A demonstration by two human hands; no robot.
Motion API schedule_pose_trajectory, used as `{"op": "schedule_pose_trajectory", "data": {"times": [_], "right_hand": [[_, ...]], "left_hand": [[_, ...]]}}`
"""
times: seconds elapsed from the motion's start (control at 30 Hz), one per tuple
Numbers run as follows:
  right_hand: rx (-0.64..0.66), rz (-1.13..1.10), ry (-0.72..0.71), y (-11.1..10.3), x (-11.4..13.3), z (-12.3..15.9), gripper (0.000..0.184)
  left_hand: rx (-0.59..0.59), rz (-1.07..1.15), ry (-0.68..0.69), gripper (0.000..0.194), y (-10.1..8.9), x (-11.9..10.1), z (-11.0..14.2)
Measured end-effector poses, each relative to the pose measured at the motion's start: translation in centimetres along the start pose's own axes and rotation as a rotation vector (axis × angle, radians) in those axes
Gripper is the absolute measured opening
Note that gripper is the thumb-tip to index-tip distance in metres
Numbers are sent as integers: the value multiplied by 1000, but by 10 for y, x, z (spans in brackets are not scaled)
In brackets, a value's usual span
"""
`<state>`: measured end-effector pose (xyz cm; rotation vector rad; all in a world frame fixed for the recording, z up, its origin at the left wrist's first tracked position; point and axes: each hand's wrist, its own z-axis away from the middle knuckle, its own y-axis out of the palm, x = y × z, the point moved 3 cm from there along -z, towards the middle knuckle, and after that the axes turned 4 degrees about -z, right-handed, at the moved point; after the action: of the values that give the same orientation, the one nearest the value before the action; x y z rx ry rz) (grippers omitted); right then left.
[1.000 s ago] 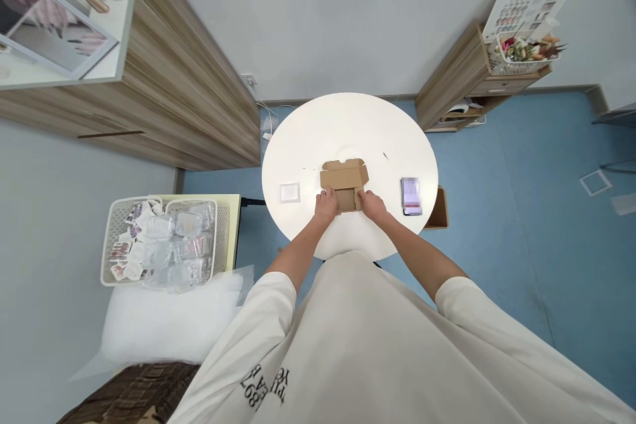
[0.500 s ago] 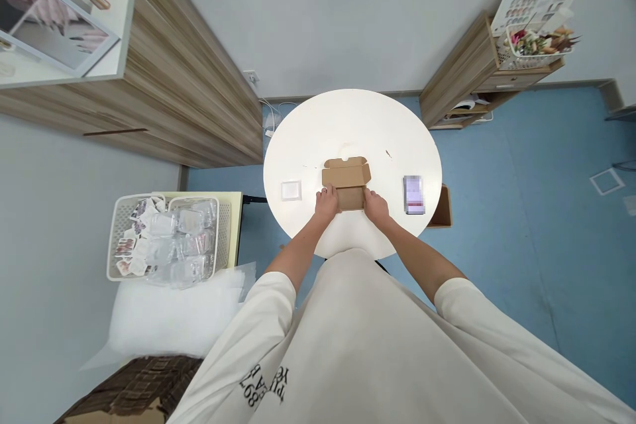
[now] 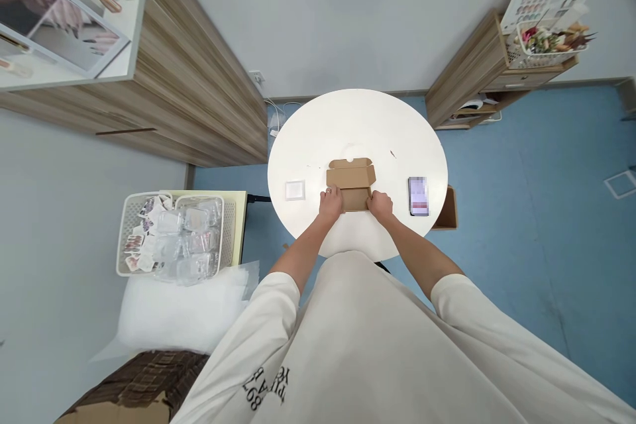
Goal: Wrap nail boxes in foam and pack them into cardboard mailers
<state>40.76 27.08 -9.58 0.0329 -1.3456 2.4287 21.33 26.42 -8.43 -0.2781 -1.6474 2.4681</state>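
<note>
Blue floor [image 3: 507, 212] spreads beneath a pale grey wall [image 3: 322, 20], with a tall wood-grain cabinet [image 3: 203, 73] standing to the left and a lower wooden unit [image 3: 464, 69] to the right, topped by a basket of flowers [image 3: 549, 43]. Between them stands a rounded white surface [image 3: 348, 119], the person close against its near edge. Left of it, two white plastic baskets [image 3: 227, 232] hold clear packs and printed cards, just beyond a pile of white translucent sheets [image 3: 173, 318]. On the surface, a little nearer the person than its middle, lies an opened brown cardboard box [image 3: 350, 178], its lid panel folded out flat-looking on the far side and its shallow tray on the near side. That tray sits directly between the two hands: the left hand [image 3: 330, 203] is at its left end, fingers curled over the edge and pinching that side, while the right hand [image 3: 380, 205] pinches the right side wall. Both touch the box, and the lid lies beyond them. Apart from the right hand, near the surface's right edge, rests a phone [image 3: 418, 196] with a lit, blurred screen. To the left hand's left lies a small white rectangular case [image 3: 295, 190].
</note>
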Motion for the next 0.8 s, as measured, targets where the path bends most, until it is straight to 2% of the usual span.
{"op": "schedule_pose_trajectory", "data": {"times": [0.23, 0.37, 0.5, 0.67, 0.8], "right_hand": [[-18, -24, -46, 1, 1, 12, 30], [-15, -37, -200, -6, 5, 28, 59], [62, 145, -275, -12, 12, 27, 86], [158, 259, -254, -15, 16, 15, 96], [170, 286, -250, -15, 18, 14, 96]], "left_hand": [[-7, -2, -4, 83, 3, 0, -1], [-10, 7, 2, 84, 6, 1, -1], [-4, 30, 9, 83, 6, 1, -2], [-2, 87, 4, 83, 7, 2, -3], [-21, 130, 8, 84, 8, 4, 0]]}}
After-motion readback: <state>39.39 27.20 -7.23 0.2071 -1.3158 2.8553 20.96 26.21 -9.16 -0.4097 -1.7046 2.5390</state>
